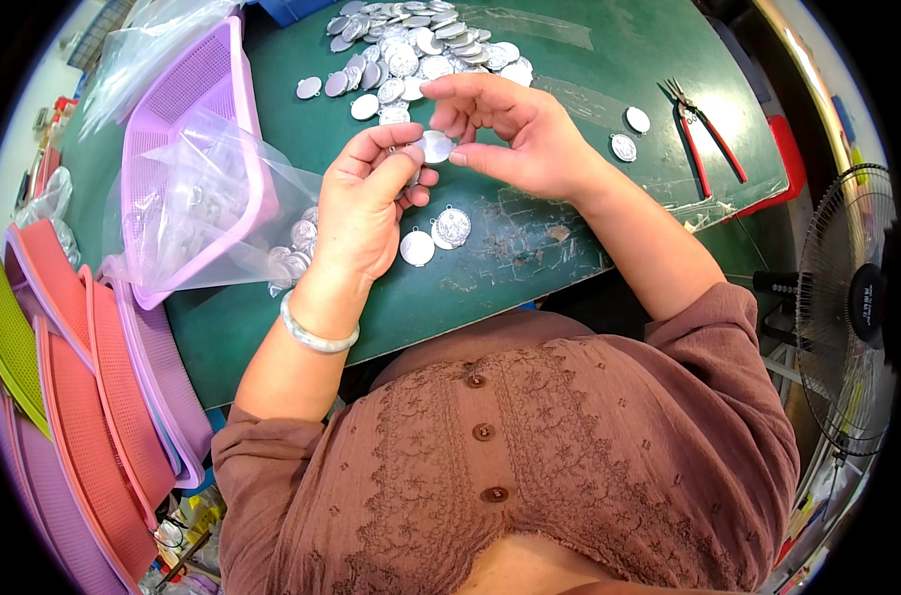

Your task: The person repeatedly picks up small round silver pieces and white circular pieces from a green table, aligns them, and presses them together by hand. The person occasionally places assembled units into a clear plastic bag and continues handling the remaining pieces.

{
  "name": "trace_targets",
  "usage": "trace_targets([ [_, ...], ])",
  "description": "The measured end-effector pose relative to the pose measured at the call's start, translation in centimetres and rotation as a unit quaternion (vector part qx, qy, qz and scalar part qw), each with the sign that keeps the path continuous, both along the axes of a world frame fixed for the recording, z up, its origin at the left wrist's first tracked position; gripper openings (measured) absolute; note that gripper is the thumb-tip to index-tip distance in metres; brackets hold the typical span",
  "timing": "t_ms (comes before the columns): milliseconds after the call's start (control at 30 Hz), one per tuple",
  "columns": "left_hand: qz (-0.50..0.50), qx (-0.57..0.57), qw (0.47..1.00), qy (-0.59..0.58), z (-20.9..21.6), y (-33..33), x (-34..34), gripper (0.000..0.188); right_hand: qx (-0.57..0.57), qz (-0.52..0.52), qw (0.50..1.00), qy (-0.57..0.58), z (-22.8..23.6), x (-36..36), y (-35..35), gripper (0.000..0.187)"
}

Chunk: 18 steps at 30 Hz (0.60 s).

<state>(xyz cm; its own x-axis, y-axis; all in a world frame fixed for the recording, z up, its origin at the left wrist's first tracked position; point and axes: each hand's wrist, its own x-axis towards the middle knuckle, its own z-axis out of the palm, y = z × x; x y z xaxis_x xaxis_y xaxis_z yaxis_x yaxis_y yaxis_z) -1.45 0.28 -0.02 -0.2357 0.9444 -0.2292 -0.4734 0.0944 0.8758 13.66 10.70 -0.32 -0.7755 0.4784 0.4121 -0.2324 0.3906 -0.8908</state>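
Observation:
My left hand pinches silvery round pendants between thumb and fingers; one flat pendant sticks out toward the right. Others seem tucked in the fingers, but how many is hidden. Close by, my right hand is open, its fingers spread above the pendant and its thumb tip by the edge; whether they touch I cannot tell. Below the hands lie several loose pendants, one blank-faced and one with a raised pattern. Beyond the hands spreads a large pile of similar pendants.
Red-handled pliers lie at the right of the green table, beside two pendants. At left, a clear plastic bag overlaps a purple basket, with more pendants near it. Stacked baskets and a fan flank me.

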Motion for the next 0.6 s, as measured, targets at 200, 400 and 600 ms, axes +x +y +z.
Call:
trace_targets([
  [200,-0.012,0.033,0.999,0.041,0.10,-0.11,0.10,0.022,-0.069,0.016,0.997,0.005,0.22,-0.10,-0.08,0.052],
  [400,-0.030,0.042,0.996,0.071,-0.10,-0.12,0.19,0.027,-0.190,0.033,0.981,-0.033,0.57,0.04,-0.04,0.047],
  [600,-0.050,0.000,0.998,-0.034,0.24,0.01,-0.34,0.030,-0.224,0.009,0.974,-0.031,0.30,-0.10,0.21,0.042],
])
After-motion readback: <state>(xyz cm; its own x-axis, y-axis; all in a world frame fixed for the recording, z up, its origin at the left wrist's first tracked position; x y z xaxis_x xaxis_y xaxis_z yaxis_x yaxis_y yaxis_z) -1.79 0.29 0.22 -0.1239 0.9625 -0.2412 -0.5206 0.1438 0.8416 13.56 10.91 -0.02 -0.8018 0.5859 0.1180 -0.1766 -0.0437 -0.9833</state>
